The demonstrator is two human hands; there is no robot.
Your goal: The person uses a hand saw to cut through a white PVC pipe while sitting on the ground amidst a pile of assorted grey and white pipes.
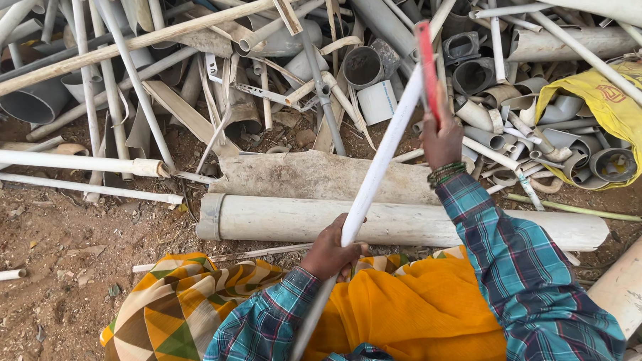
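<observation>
My left hand [329, 253] grips a long thin white pipe [377, 168] that slants from my lap up to the right over the scrap pile. My right hand [442, 139] is raised beside that pipe and holds a red-handled tool [427, 70] upright against it; the tool's working end is hard to make out. Green bangles sit on my right wrist, and both arms wear blue plaid sleeves. A thick dirty white pipe [401, 224] lies flat on the ground just in front of my hands.
A tangle of grey and white pipe offcuts, fittings and wooden sticks [317, 67] fills the far ground. A yellow sack [617, 109] holding pipe pieces sits at right. Another fat pipe [634, 280] leans at lower right. Bare brown dirt [60, 246] lies at left.
</observation>
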